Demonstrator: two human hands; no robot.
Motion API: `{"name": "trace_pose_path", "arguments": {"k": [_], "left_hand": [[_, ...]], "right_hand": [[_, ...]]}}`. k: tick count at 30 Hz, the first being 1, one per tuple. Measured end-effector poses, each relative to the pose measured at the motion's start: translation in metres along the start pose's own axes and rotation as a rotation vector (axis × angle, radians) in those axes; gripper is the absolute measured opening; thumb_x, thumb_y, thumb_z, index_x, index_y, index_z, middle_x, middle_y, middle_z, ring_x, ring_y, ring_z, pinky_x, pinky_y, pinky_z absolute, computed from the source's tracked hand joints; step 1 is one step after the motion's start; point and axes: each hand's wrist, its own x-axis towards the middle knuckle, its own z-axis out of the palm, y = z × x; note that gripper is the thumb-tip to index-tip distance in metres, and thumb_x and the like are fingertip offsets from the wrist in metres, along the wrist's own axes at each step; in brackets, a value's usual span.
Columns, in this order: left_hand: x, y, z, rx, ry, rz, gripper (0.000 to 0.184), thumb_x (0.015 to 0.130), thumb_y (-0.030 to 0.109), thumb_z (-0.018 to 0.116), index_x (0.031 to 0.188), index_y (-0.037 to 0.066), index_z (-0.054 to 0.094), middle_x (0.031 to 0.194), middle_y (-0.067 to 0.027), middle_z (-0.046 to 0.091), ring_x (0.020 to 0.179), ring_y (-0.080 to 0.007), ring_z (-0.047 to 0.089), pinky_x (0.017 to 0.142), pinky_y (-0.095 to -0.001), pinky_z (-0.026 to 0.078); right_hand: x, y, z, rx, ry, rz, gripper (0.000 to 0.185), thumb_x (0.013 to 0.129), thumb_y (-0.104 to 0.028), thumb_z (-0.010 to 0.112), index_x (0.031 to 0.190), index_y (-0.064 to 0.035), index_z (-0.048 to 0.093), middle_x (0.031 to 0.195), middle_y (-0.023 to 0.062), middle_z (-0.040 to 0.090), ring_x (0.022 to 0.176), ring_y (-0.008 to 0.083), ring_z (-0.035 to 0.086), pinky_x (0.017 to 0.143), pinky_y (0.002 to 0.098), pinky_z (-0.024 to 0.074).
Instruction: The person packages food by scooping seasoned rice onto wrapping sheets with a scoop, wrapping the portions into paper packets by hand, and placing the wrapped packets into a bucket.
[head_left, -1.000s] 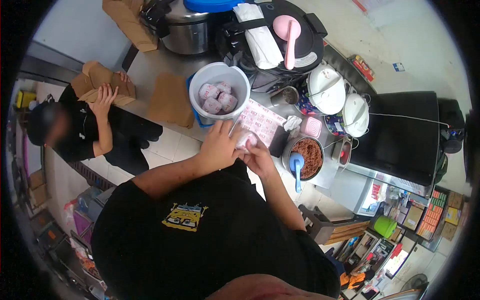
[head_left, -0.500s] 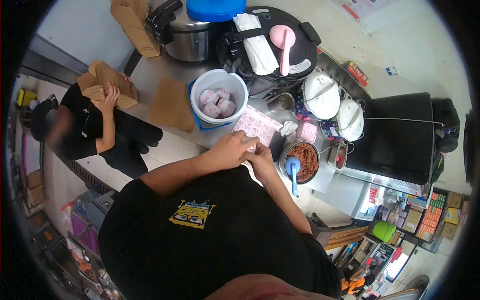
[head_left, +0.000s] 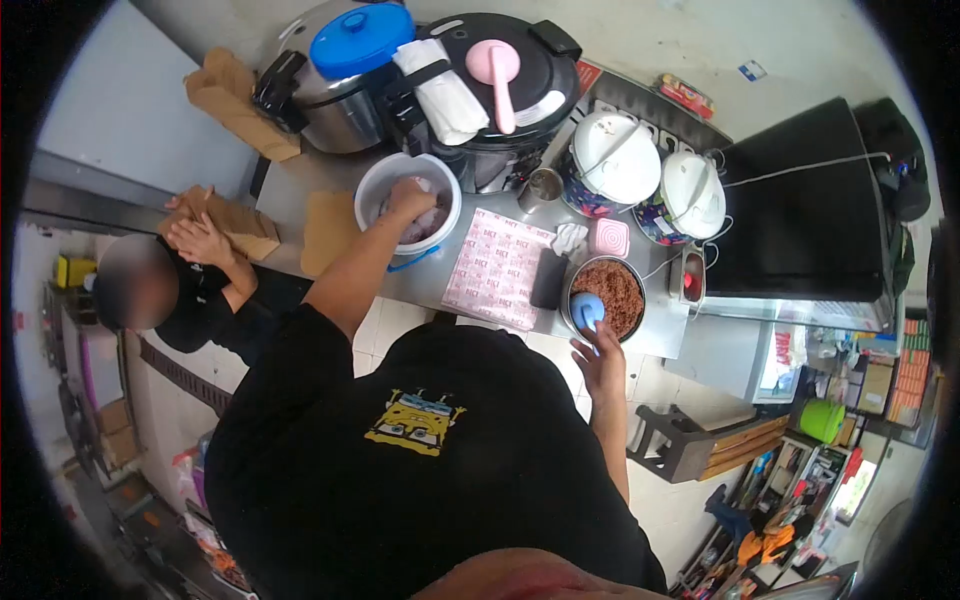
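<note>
My left hand [head_left: 412, 198] is down inside a white bucket [head_left: 366, 200], its fingers curled on a paper-wrapped bundle [head_left: 428, 187]. Other wrapped bundles lie under it, partly hidden by the hand. At the right, my right hand [head_left: 603, 362] is over the handle of a blue rice paddle [head_left: 587, 309], with thumb and fingers apart. The paddle's blade rests on brown rice [head_left: 617, 287] in a round metal pot [head_left: 642, 318]. Between my hands lies a printed paper sheet [head_left: 497, 265], flat on the counter. A dark flat object [head_left: 549, 279] touches its right edge.
Two large cookers [head_left: 340, 115] stand at the back, one topped by a pink paddle [head_left: 493, 66]. Further right are two white-lidded pots [head_left: 612, 160], a metal cup [head_left: 541, 188] and a pink box [head_left: 610, 237]. A co-worker [head_left: 190, 290] handles cardboard [head_left: 240, 225] at left.
My hands were together over the paper sheet and have separated. The left went into the bucket, the right to the paddle's handle. The printed sheet now lies uncovered. The view has shifted.
</note>
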Motion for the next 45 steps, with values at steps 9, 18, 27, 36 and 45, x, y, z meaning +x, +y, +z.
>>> {"name": "trace_pose_path", "arguments": {"k": [9,18,27,36,45], "left_hand": [[0.012,0.007,0.036,0.321,0.153,-0.253,0.059,0.083,0.054,0.067,0.123,0.01,0.073,0.142,-0.0249,0.056,0.143,-0.0431,0.037,0.118,-0.0528,0.028],[0.009,0.04,0.001,0.348,-0.267,-0.126,0.052,0.084,0.049,0.066,0.119,0.011,0.075,0.134,-0.0133,0.066,0.13,-0.0342,0.057,0.102,-0.0533,0.042],[-0.143,0.131,-0.003,0.379,0.593,0.728,0.039,0.089,0.039,0.066,0.108,0.006,0.074,0.111,-0.0155,0.071,0.099,-0.0354,0.066,0.089,-0.0516,0.048],[-0.194,0.083,0.145,-0.075,-0.439,0.607,0.03,0.085,0.024,0.077,0.1,-0.002,0.076,0.094,-0.0186,0.076,0.085,-0.0313,0.075,0.08,-0.039,0.059],[-0.183,0.104,0.239,-0.12,-0.415,0.562,0.02,0.085,0.015,0.077,0.1,0.002,0.078,0.093,-0.0167,0.077,0.087,-0.026,0.076,0.08,-0.0365,0.058]], "right_hand": [[-0.02,0.018,-0.085,0.059,0.198,-0.017,0.041,0.097,-0.034,0.068,0.127,-0.0075,0.057,0.117,0.0115,0.062,0.1,0.0285,0.065,0.081,0.039,0.0521],[0.044,0.04,-0.095,-1.446,0.286,-0.399,0.065,0.078,-0.028,0.084,0.133,-0.0077,0.056,0.131,0.0212,0.058,0.112,0.043,0.062,0.094,0.0498,0.0526],[0.08,0.015,-0.082,-1.733,0.24,-0.452,0.052,0.086,-0.012,0.064,0.137,-0.0133,0.055,0.128,0.0195,0.058,0.111,0.0396,0.065,0.09,0.0488,0.0562],[0.092,-0.042,-0.068,-1.519,0.268,-0.424,0.059,0.089,-0.013,0.059,0.147,-0.0116,0.049,0.12,0.0276,0.063,0.099,0.0443,0.071,0.085,0.0489,0.0594],[0.121,0.003,-0.027,-1.734,0.332,-0.233,0.048,0.103,-0.015,0.043,0.148,-0.0011,0.042,0.119,0.0265,0.065,0.098,0.039,0.073,0.081,0.0453,0.0615]]}}
